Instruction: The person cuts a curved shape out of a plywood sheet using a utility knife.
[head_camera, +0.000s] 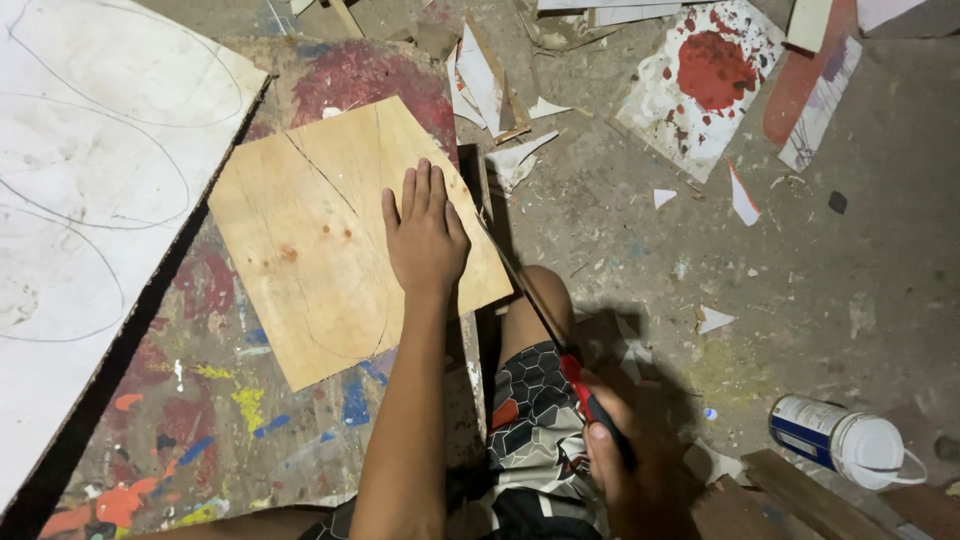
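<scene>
My left hand lies flat, fingers together, pressing on a light plywood sheet that carries curved pencil lines. The sheet rests on a paint-splattered board. My right hand grips the red and black handle of a hand saw. Its thin blade runs up along the right edge of the plywood sheet. My knee sits just right of the blade.
A large white board with drawn curves lies at the left. A white board with a red paint blotch and several scraps lie on the dusty floor at the top. A white plastic jar lies at the lower right.
</scene>
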